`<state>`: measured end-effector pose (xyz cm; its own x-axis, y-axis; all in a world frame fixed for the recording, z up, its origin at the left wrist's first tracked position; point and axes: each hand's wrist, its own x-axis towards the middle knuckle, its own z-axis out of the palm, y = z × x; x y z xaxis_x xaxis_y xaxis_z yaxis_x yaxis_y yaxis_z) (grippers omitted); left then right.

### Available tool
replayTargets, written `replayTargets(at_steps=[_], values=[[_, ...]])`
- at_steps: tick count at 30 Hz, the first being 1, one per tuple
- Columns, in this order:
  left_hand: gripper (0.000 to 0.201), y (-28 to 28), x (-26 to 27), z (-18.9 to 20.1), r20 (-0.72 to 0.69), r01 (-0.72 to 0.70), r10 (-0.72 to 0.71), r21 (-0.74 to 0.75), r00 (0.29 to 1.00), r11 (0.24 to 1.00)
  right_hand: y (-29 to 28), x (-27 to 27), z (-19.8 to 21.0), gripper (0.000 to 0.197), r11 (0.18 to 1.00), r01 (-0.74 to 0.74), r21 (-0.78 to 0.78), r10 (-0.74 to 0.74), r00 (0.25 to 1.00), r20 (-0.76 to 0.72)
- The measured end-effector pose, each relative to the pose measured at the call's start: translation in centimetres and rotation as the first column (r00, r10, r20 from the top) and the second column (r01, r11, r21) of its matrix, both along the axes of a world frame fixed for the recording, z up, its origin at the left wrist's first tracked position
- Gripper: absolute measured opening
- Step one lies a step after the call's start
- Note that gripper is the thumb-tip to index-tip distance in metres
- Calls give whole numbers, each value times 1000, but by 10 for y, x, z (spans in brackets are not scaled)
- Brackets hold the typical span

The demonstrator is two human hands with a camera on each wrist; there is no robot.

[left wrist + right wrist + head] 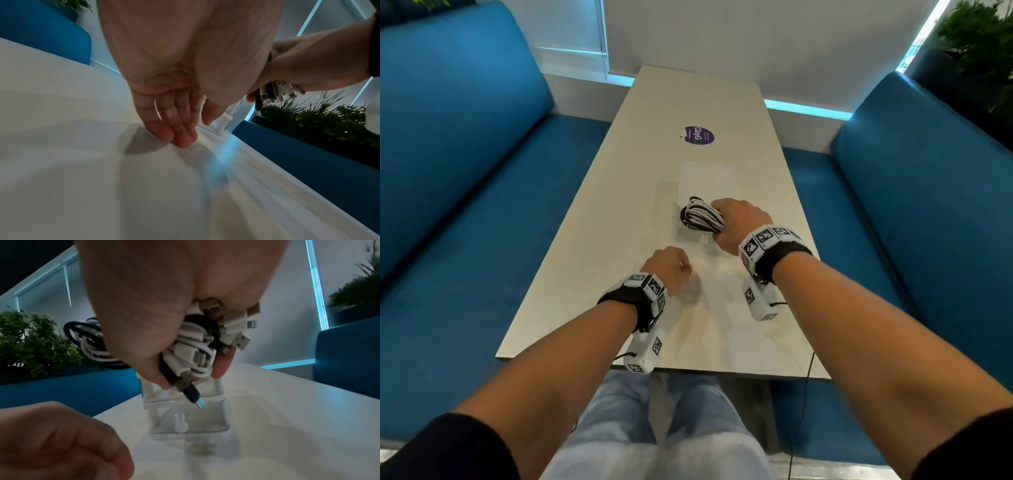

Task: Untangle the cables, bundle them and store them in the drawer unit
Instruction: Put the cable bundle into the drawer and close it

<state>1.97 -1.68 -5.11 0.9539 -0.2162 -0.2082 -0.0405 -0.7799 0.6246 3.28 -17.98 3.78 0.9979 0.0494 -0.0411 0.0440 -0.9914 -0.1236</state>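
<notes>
Low in the head view, the left hand [667,265] hangs over the table [599,219] with fingers loosely curled around nothing, fingertips just brushing the surface. At frame centre, the right hand [739,222] is clenched round the bundle of cables [700,216], directly above the clear drawer unit [703,192]. Connector ends [236,331] splay loose below the fist; they may well catch the drawer's rim, or the coil could spring apart on release.

round purple sticker [699,134] on table [739,113], reads "ClayG"
</notes>
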Motion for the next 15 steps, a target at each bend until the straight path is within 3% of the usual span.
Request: replayTargets(at_steps=[6,15], values=[[21,-9,-8,-5,7,-1,0,93,1000,996,-5,-20,0,17,995,-13,99,5,997,81],[38,-22,-33,-2,31,-54,51,96,998,994,-2,-51,4,17,993,-25,114,17,997,75]])
